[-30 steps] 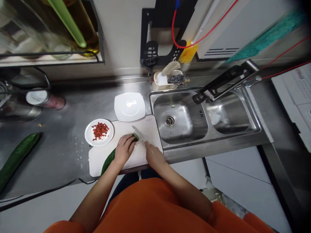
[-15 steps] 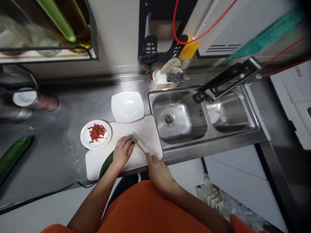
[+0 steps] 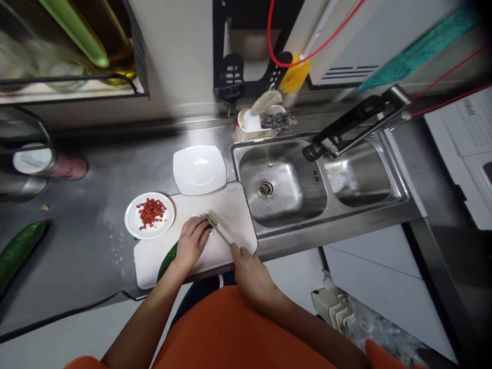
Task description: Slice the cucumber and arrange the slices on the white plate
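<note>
White cutting board [image 3: 238, 220]: knife [image 3: 220, 232] now turned narrow side up

One second ago it showed its flat side. The cucumber [image 3: 166, 263] lies from the board's eight o'clock towards its centre. The left hand [image 3: 191, 242] holds it under bent fingers; the right hand [image 3: 250, 270], at four o'clock, grips the knife.

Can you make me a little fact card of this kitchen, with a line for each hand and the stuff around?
Left hand: holding a green cucumber
Right hand: holding a knife, its blade by the cucumber's far end
Under the hands: white cutting board
Round plate: left of the hands, with small red pieces on it
Square white plate: at the board's far edge
Second cucumber: on the metal counter, far left
Sink: right of the board
</note>
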### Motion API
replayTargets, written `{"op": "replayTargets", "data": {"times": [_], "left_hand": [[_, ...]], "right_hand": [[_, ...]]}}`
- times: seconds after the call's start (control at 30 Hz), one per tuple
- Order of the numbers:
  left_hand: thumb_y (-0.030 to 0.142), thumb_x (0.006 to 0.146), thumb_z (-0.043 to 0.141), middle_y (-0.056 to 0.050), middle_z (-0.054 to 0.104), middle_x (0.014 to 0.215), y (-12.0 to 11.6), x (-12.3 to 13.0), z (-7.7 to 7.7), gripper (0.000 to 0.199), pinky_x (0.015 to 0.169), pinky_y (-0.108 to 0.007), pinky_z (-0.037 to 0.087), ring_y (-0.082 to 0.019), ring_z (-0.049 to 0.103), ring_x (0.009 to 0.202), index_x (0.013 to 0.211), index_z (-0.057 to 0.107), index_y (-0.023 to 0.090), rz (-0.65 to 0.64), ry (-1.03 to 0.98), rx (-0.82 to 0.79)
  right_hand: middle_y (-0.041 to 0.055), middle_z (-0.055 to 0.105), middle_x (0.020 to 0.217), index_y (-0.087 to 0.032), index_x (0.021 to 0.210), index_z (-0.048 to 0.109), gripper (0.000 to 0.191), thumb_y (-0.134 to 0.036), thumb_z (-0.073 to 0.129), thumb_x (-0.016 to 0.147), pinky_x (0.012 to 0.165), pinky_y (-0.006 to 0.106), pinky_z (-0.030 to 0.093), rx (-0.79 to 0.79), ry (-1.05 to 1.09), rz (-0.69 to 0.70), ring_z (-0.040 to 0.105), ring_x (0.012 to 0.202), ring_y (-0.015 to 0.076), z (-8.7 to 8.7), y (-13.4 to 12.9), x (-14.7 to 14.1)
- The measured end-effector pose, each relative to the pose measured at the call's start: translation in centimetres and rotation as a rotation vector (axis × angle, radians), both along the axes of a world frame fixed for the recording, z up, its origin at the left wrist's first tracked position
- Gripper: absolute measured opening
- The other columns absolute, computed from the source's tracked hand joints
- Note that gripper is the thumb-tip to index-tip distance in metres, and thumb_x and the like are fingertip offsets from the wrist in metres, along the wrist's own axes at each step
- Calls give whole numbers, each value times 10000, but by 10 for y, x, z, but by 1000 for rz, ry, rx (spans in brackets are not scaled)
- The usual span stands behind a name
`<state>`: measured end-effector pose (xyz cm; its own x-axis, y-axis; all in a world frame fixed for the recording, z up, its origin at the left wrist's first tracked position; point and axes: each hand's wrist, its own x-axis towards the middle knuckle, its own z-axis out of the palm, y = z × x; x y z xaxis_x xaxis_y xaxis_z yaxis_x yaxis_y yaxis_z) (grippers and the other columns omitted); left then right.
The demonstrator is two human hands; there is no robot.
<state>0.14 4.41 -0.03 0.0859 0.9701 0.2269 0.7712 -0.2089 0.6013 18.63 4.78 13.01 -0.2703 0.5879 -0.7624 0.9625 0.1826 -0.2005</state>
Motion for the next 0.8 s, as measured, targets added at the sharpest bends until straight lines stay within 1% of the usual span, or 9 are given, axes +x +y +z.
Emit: {"op": "replayTargets", "data": {"times": [0.1, 0.3, 0.43, 0.57, 0.8], "left_hand": [[264, 887, 531, -81, 642, 1097, -3, -1, 2, 206, 949, -420, 464, -217, 571, 1052, 1073, 611, 219, -10, 0, -6], [255, 885, 539, -86, 637, 1106, -11, 1, 6, 208, 945, -422, 471, -222, 573, 1054, 1077, 607, 215, -2, 3, -3], [250, 884, 539, -83, 643, 1100, -12, 1, 5, 215, 948, -422, 471, -221, 576, 1057, 1086, 605, 214, -6, -2, -7], [250, 885, 537, -87, 644, 1102, -10, 1, 6, 223, 949, -427, 471, -222, 580, 1053, 1096, 599, 212, -10, 9, 2], [246, 883, 541, -93, 646, 1091, -10, 1, 7, 219, 950, -421, 472, -222, 581, 1058, 1090, 602, 205, -15, 16, 15]], "right_hand": [[127, 620, 1023, -158, 1256, 433, 423, -22, 298, 879, 657, 254, 474, -27, -14, 9, 655, 878, 221, 3, -2, 1], [129, 614, 1028, -145, 1305, 398, 459, -19, 300, 874, 648, 273, 476, -35, -3, 31, 652, 862, 231, 2, -9, 4], [133, 615, 1024, -146, 1326, 372, 486, -16, 327, 860, 649, 260, 469, -20, 14, 26, 650, 850, 220, -2, -12, 4], [136, 618, 1023, -139, 1333, 359, 492, -21, 344, 855, 643, 261, 475, -20, 6, 34, 652, 854, 226, 0, -12, 2], [130, 627, 1004, -157, 1196, 455, 387, -6, 332, 862, 653, 246, 474, -40, -20, 7, 657, 851, 211, 5, -7, -3]]}}
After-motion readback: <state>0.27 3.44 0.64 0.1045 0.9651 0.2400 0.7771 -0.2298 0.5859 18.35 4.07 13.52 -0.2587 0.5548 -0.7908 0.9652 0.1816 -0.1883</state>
